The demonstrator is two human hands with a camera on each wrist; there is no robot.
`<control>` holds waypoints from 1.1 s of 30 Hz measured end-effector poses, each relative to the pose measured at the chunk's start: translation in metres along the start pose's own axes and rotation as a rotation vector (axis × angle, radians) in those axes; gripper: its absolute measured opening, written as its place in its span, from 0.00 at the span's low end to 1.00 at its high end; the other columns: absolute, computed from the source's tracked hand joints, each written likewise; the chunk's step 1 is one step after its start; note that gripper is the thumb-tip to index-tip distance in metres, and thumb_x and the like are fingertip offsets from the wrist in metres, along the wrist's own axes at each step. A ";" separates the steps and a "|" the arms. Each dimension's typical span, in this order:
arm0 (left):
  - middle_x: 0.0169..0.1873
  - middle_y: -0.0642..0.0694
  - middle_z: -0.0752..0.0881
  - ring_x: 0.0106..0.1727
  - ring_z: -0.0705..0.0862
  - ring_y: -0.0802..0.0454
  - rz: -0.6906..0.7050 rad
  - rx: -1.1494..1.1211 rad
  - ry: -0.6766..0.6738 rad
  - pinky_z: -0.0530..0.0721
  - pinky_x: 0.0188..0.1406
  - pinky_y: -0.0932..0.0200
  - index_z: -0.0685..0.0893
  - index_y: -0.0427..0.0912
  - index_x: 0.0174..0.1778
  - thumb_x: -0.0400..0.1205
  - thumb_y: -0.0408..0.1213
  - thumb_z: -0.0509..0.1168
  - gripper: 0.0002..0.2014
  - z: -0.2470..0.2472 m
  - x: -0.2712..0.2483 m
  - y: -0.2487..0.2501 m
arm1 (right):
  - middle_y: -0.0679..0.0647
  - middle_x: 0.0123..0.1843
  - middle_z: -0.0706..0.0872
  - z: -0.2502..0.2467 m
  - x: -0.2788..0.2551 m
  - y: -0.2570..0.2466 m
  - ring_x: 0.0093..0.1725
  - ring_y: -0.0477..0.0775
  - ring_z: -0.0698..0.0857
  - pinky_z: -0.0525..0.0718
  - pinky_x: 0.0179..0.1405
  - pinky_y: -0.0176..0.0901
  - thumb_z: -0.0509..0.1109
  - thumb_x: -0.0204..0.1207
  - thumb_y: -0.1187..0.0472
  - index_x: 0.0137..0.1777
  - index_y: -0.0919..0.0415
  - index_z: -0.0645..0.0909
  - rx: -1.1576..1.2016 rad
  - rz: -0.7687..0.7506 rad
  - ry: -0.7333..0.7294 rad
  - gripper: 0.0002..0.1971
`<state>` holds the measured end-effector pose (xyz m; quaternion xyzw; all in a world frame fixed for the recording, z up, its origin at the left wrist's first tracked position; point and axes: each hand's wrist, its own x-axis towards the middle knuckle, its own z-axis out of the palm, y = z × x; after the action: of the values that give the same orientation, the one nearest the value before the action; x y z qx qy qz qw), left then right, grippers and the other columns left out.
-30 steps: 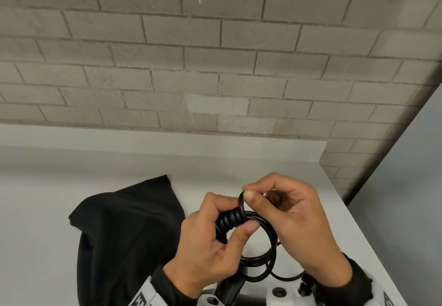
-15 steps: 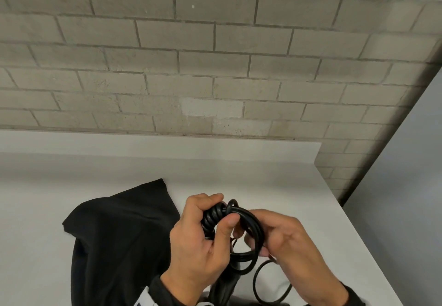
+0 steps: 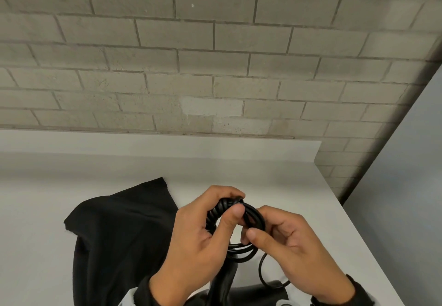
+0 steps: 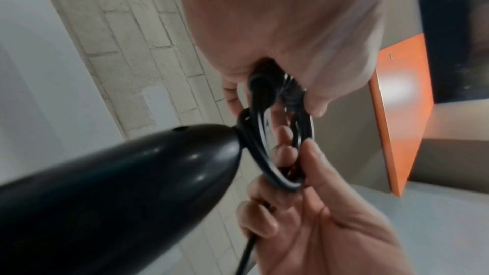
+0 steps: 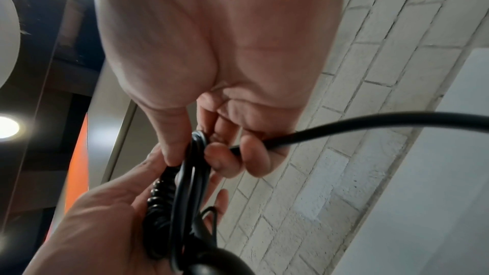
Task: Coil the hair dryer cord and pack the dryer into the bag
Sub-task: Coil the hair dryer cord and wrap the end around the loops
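Note:
The black hair dryer cord (image 3: 254, 214) is gathered into several loops above the white table. My left hand (image 3: 235, 204) grips the tightly wound part of the coil between thumb and fingers. My right hand (image 3: 258, 224) pinches the right side of the loops, and the loose cord (image 5: 370, 122) runs out through its curled fingers. Below the hands hangs the dryer's black handle (image 3: 224, 281), seen large in the left wrist view as the dryer handle (image 4: 119, 185). A slack loop (image 3: 263, 269) of cord droops beneath. The black fabric bag (image 3: 114, 234) lies flat to the left.
The white table (image 3: 299, 186) ends at a right edge close to my right hand and meets a grey brick wall (image 3: 215, 66) at the back. An orange panel (image 4: 402, 112) shows in the left wrist view.
My right hand has left the top of the coil, swung down under it, and now pinches the loops' right side. The left hand keeps its hold.

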<state>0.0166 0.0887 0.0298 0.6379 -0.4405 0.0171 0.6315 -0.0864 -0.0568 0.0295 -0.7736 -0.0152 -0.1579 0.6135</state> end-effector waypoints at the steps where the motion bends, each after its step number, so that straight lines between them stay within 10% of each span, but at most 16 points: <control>1: 0.39 0.56 0.89 0.42 0.89 0.58 -0.022 -0.027 -0.012 0.80 0.42 0.75 0.86 0.44 0.53 0.81 0.47 0.65 0.12 -0.001 0.000 0.002 | 0.52 0.41 0.90 0.000 0.000 0.000 0.45 0.48 0.88 0.81 0.47 0.33 0.70 0.78 0.62 0.48 0.52 0.88 -0.009 -0.005 0.002 0.06; 9: 0.43 0.45 0.89 0.41 0.87 0.45 -0.116 -0.162 -0.071 0.86 0.42 0.60 0.83 0.51 0.50 0.77 0.52 0.68 0.11 -0.007 0.003 0.005 | 0.46 0.37 0.87 0.004 0.001 -0.005 0.40 0.43 0.85 0.80 0.44 0.30 0.68 0.79 0.60 0.46 0.44 0.86 -0.059 -0.012 0.006 0.09; 16: 0.41 0.43 0.87 0.41 0.86 0.42 -0.158 -0.189 -0.055 0.86 0.42 0.58 0.82 0.50 0.50 0.77 0.52 0.69 0.12 -0.007 0.005 0.004 | 0.53 0.43 0.87 0.020 -0.004 0.001 0.47 0.55 0.85 0.84 0.54 0.58 0.69 0.79 0.55 0.54 0.39 0.84 -0.187 -0.021 0.177 0.08; 23: 0.39 0.52 0.88 0.39 0.85 0.61 -0.194 -0.149 0.004 0.80 0.38 0.73 0.87 0.49 0.50 0.79 0.45 0.70 0.07 -0.007 0.006 0.008 | 0.46 0.46 0.89 0.019 0.000 0.001 0.49 0.50 0.86 0.82 0.48 0.42 0.71 0.79 0.58 0.55 0.40 0.83 -0.287 -0.088 0.193 0.11; 27: 0.37 0.52 0.88 0.38 0.86 0.61 -0.244 -0.117 0.148 0.79 0.39 0.74 0.86 0.48 0.46 0.76 0.46 0.69 0.08 0.004 0.002 0.008 | 0.41 0.49 0.85 0.027 0.002 0.008 0.53 0.45 0.82 0.75 0.51 0.26 0.80 0.68 0.55 0.53 0.40 0.79 -0.419 -0.198 0.502 0.17; 33: 0.40 0.59 0.89 0.43 0.87 0.63 -0.245 -0.059 0.295 0.79 0.40 0.77 0.85 0.50 0.47 0.74 0.50 0.68 0.11 0.016 -0.002 0.009 | 0.53 0.37 0.78 0.050 0.002 0.023 0.33 0.54 0.72 0.74 0.31 0.50 0.74 0.74 0.51 0.48 0.53 0.90 -0.957 -0.364 0.751 0.08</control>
<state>0.0018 0.0783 0.0325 0.6584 -0.2626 0.0207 0.7051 -0.0681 -0.0148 -0.0021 -0.8392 0.1418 -0.5095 0.1265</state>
